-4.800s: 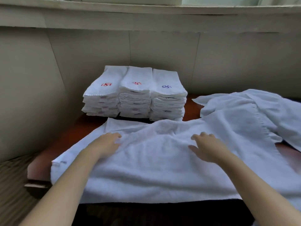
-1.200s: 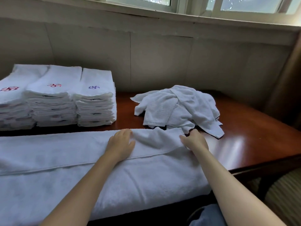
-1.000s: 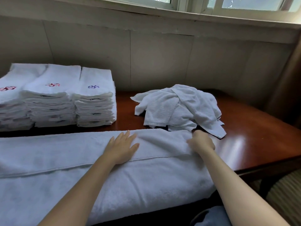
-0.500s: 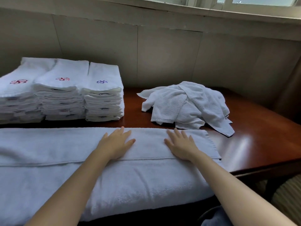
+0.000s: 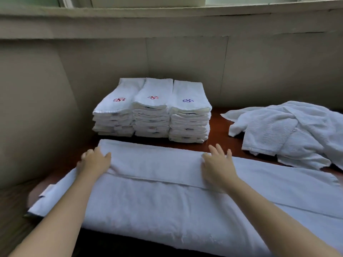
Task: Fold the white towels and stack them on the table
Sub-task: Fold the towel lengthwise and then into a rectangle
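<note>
A large white towel (image 5: 167, 197), folded lengthwise into a long band, lies across the near side of the wooden table (image 5: 216, 117). My left hand (image 5: 94, 162) is at the band's far left corner, thumb on top and fingers curled over the end edge, gripping it. My right hand (image 5: 218, 164) rests flat on the upper fold near the middle, fingers straight. Three stacks of folded white towels (image 5: 152, 112) with red and blue embroidery stand side by side at the back.
A loose heap of unfolded white towels (image 5: 287, 130) lies at the back right of the table. A beige panelled wall (image 5: 185, 67) runs close behind the stacks, and a padded surface (image 5: 27, 117) bounds the left side.
My view has swung left along the towel. My left hand slid from the middle to the left end and took hold of it. My right hand followed leftward, still flat on the fold.
</note>
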`<move>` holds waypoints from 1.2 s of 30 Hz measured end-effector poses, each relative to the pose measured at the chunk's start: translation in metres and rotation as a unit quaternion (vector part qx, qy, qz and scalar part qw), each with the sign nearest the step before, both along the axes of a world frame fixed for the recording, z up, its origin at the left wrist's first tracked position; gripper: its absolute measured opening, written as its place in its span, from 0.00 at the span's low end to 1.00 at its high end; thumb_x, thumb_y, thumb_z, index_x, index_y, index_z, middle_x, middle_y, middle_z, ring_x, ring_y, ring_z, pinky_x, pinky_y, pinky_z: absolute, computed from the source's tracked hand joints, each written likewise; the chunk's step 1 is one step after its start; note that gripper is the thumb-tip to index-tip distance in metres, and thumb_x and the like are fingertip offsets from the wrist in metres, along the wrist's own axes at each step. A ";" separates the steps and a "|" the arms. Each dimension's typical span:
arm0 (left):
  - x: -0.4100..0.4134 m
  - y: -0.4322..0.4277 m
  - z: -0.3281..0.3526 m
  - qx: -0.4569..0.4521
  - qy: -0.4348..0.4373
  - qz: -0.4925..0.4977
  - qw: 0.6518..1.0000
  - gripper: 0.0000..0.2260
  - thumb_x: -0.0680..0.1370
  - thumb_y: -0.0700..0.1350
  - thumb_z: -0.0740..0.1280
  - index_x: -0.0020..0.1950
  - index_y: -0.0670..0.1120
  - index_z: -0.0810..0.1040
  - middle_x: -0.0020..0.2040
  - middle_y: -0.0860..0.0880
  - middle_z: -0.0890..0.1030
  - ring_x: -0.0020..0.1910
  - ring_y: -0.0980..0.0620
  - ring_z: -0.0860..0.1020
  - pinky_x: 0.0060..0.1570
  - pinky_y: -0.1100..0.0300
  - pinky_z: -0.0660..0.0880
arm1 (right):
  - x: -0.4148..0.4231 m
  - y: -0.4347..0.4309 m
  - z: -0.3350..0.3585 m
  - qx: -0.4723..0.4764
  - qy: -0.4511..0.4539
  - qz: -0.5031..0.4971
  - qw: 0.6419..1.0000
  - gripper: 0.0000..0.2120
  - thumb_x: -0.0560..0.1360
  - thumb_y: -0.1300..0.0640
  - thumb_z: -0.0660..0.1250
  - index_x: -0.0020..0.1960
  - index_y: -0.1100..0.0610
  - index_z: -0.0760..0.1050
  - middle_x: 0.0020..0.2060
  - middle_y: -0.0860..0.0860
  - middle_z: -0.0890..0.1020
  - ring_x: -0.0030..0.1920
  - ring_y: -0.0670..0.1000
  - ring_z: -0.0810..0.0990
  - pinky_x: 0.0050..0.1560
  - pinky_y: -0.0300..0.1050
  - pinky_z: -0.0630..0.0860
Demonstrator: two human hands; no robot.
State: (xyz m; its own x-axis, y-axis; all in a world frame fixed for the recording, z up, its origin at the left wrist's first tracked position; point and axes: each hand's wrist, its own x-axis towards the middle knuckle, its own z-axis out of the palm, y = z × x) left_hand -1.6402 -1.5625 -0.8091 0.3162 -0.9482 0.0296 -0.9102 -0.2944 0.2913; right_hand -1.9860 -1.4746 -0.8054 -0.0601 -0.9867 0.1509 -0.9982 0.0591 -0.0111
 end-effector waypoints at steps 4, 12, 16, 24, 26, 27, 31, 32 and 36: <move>0.027 -0.014 0.005 -0.012 0.094 0.067 0.993 0.23 0.80 0.55 0.57 0.68 0.41 0.70 0.67 0.37 0.70 0.64 0.36 0.67 0.63 0.49 0.66 | 0.065 -0.038 0.002 0.003 -0.073 0.099 0.992 0.20 0.81 0.48 0.52 0.67 0.54 0.70 0.73 0.55 0.62 0.76 0.55 0.52 0.73 0.59 0.46; 0.028 -0.068 0.031 0.069 0.317 0.052 0.944 0.29 0.75 0.53 0.70 0.69 0.38 0.70 0.66 0.39 0.72 0.64 0.38 0.72 0.64 0.46 0.70 | 0.088 -0.046 -0.017 -0.021 -0.113 0.133 0.984 0.17 0.80 0.45 0.51 0.62 0.52 0.70 0.62 0.49 0.72 0.65 0.52 0.68 0.65 0.49 0.62; 0.030 -0.083 0.033 0.065 0.328 -0.005 0.942 0.14 0.77 0.49 0.69 0.58 0.41 0.77 0.58 0.41 0.76 0.55 0.42 0.76 0.54 0.52 0.73 | 0.088 -0.046 -0.017 -0.030 -0.112 0.137 0.984 0.17 0.81 0.46 0.51 0.61 0.52 0.71 0.60 0.48 0.73 0.63 0.51 0.69 0.64 0.47 0.64; 0.036 -0.098 0.014 -0.080 0.183 -0.031 0.979 0.08 0.79 0.46 0.64 0.44 0.43 0.73 0.40 0.43 0.75 0.35 0.46 0.71 0.32 0.58 0.66 | 0.092 -0.040 -0.011 -0.001 -0.104 0.148 0.984 0.25 0.80 0.40 0.49 0.73 0.50 0.62 0.72 0.50 0.65 0.74 0.52 0.58 0.73 0.52 0.52; 0.030 -0.099 0.010 -0.095 0.153 -0.027 0.983 0.08 0.80 0.47 0.63 0.45 0.43 0.73 0.43 0.42 0.77 0.37 0.44 0.74 0.34 0.57 0.70 | 0.090 -0.038 -0.013 0.030 -0.106 0.153 0.982 0.28 0.79 0.37 0.48 0.75 0.48 0.57 0.76 0.50 0.57 0.76 0.52 0.51 0.74 0.54 0.47; 0.027 -0.100 0.009 -0.100 0.135 -0.030 0.985 0.08 0.80 0.47 0.62 0.45 0.44 0.73 0.45 0.42 0.78 0.39 0.43 0.75 0.36 0.55 0.72 | 0.089 -0.037 -0.014 0.032 -0.112 0.152 0.981 0.29 0.79 0.36 0.48 0.76 0.47 0.55 0.77 0.50 0.55 0.77 0.52 0.49 0.74 0.54 0.45; 0.017 -0.095 0.009 -0.079 -0.005 -0.027 0.997 0.11 0.82 0.52 0.58 0.53 0.44 0.71 0.52 0.41 0.78 0.47 0.42 0.75 0.41 0.53 0.71 | 0.089 -0.038 -0.019 0.086 -0.087 0.158 0.980 0.32 0.77 0.33 0.44 0.77 0.44 0.46 0.78 0.49 0.46 0.77 0.52 0.42 0.75 0.54 0.40; 0.016 -0.092 0.011 -0.070 -0.024 -0.023 0.997 0.13 0.82 0.53 0.57 0.55 0.44 0.70 0.54 0.41 0.77 0.50 0.40 0.76 0.41 0.53 0.70 | 0.090 -0.038 -0.021 0.092 -0.078 0.157 0.980 0.32 0.77 0.32 0.43 0.77 0.44 0.45 0.78 0.49 0.45 0.77 0.53 0.41 0.75 0.55 0.40; 0.020 -0.074 0.021 -0.026 0.031 0.007 0.999 0.24 0.80 0.60 0.55 0.67 0.43 0.63 0.57 0.41 0.76 0.51 0.42 0.76 0.42 0.53 0.71 | 0.092 -0.042 -0.026 0.079 -0.081 0.145 0.983 0.32 0.77 0.32 0.41 0.77 0.42 0.44 0.78 0.48 0.45 0.77 0.52 0.42 0.74 0.56 0.40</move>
State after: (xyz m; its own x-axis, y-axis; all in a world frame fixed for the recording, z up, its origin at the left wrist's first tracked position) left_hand -1.6205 -1.6362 -0.7879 0.3322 -0.9414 0.0586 -0.8861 -0.2902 0.3614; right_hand -1.8944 -1.5167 -0.8315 0.2161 -0.9764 0.0054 -0.9593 -0.2133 -0.1848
